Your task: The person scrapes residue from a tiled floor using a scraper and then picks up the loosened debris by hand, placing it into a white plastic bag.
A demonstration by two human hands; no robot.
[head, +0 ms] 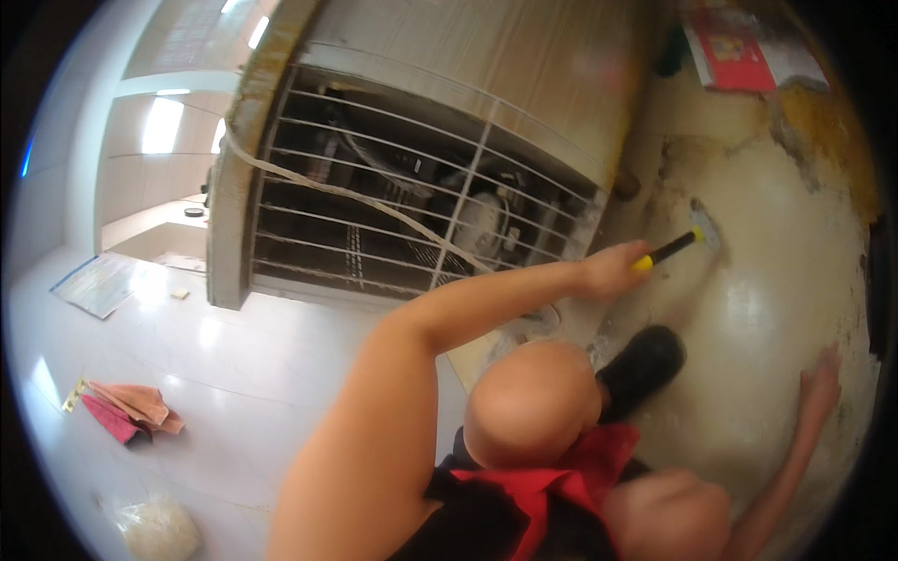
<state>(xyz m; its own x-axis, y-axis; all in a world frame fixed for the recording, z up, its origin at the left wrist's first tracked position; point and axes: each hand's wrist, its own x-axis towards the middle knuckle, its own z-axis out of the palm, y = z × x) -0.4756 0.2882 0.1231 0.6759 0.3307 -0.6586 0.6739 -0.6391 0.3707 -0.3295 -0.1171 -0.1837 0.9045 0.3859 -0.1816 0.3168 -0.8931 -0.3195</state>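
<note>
My left hand [617, 270], on an outstretched arm, grips a hammer [670, 249] by its black and yellow handle. The metal hammer head [707, 226] is over or against the stained, cream-coloured floor [751, 280]; contact cannot be told. At the right, my right hand [822, 382] holds nothing and lies on or close to the same surface, its fingers partly apart. Between the arms are my bent knees, a black shoe [645, 368] and red cloth [547, 484] over dark clothing.
A white metal grille [484, 144] fronts a dark recess holding several objects, with a pale cord across it. Cloths [133, 414], a clear plastic bag [158, 527] and a printed sheet [95, 284] lie on the light floor at left. Red printed packaging [736, 59] is at upper right.
</note>
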